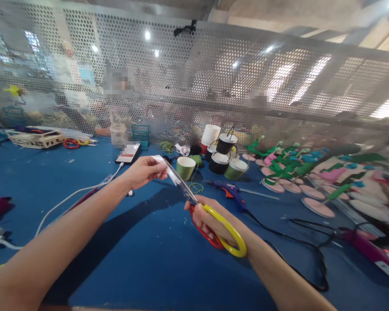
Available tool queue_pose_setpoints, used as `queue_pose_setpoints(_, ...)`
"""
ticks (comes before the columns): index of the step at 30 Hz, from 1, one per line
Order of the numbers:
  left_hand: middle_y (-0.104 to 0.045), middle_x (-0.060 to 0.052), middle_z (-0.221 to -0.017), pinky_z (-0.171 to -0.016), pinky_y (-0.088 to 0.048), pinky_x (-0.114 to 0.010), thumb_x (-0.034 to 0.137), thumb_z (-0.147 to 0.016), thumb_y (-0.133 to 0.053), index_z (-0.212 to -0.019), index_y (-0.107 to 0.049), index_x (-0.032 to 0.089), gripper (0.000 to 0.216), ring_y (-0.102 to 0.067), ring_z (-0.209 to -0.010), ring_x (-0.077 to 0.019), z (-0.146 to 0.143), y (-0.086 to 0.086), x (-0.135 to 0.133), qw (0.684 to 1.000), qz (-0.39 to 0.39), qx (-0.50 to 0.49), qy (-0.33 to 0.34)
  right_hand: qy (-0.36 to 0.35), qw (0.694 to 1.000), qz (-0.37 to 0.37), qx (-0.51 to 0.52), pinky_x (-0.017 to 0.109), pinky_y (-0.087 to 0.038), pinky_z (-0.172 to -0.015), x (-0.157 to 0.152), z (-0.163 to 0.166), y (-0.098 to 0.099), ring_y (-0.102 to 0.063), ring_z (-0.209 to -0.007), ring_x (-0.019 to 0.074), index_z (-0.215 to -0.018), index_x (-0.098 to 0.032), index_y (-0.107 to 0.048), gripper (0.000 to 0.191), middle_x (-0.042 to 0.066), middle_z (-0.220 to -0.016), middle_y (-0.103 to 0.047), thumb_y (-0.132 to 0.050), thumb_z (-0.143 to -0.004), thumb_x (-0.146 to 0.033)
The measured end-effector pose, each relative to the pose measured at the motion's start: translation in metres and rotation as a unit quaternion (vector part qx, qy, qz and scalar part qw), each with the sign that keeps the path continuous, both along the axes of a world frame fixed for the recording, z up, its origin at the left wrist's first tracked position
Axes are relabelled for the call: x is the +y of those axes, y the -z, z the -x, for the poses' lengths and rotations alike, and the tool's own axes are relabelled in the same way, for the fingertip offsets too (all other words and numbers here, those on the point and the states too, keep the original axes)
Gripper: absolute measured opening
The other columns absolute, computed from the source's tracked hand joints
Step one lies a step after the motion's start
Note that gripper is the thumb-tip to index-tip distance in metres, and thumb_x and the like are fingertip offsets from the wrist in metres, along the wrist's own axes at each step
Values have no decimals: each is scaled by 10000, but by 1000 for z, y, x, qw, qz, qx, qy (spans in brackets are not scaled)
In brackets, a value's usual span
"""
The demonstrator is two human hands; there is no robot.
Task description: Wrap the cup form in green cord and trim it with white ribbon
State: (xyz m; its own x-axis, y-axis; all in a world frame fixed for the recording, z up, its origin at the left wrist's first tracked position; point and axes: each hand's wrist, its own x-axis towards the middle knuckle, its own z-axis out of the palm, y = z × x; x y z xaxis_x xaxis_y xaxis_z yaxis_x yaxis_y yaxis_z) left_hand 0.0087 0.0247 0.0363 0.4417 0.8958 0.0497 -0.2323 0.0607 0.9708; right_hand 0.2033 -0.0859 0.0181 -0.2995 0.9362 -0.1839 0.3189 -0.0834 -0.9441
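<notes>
The left hand (145, 170) pinches one end of a white strip (172, 175) between thumb and fingers, and the right hand (210, 216) is closed round the scissors (231, 230), fingers in the loops. The strip is narrow, thin and pale; it slants out from the left fingertips toward the right hand, above the middle of the tabletop (132, 268). The scissors have one yellow and one red loop, and their blades lie along the strip; whether they bite into it I cannot tell. Just beyond the blades stands a green cup (185, 169), with green string (196, 188) to its right. A blue glue gun (230, 192) lies right of the blades, its black cord (278, 233) trailing toward the right edge, where a purple power strip (376, 250) sits. Past the left hand lies a phone (129, 153), a white cable (84, 188) running from it toward the left edge. Toward the far edge are black cups (219, 163) and a white cup stack (210, 134); pink discs (317, 207) bearing green stems crowd the far right corner. A basket (35, 138) fills the far left, and a perforated panel (168, 65) rises along the far edge.
</notes>
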Motion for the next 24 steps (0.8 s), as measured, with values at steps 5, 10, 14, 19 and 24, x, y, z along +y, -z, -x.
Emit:
queue_pose_setpoints(5,-622,-6,-504,-535,-476,-203,186,-557,-790,-568,-638,87,182,-574,-491,-78,-1,-1,-2,1000,-1,16,17,19,1000,23,10,146,-234,-282,-4,3,-3,-268,-300,24,-784,-187,-455,452,-100,-459,-363,-422,-757,-637)
queue_pose_setpoints(10,-630,-8,-521,-540,-483,-202,195,-573,-779,-579,-639,93,173,-583,-505,-82,0,-1,-2,999,-7,23,27,27,999,29,4,135,-216,-263,-4,4,-4,-247,-276,19,-789,-187,-453,438,-105,-444,-355,-405,-782,-622)
queue_pose_setpoints(14,-633,-13,-519,-538,-487,-206,226,-537,-798,-562,-641,97,205,-586,-508,-91,0,0,-1,999,-16,28,32,9,1000,11,-18,131,-259,-284,-1,1,0,-301,-323,24,-786,-184,-450,443,-90,-477,-391,-465,-746,-625)
queue_pose_setpoints(19,-636,-32,-524,-525,-478,-210,230,-532,-800,-564,-661,85,203,-578,-502,-96,-1,3,-2,998,-22,39,46,-10,1000,-23,-18,133,-278,-298,1,-1,1,-326,-335,20,-781,-193,-429,431,-85,-506,-414,-496,-730,-615)
queue_pose_setpoints(24,-633,-37,-522,-533,-467,-221,209,-541,-791,-563,-661,79,185,-571,-502,-99,-2,4,-3,997,-20,37,57,12,1000,5,-24,135,-243,-279,-1,1,-3,-279,-300,16,-785,-185,-452,431,-103,-461,-362,-420,-777,-615)
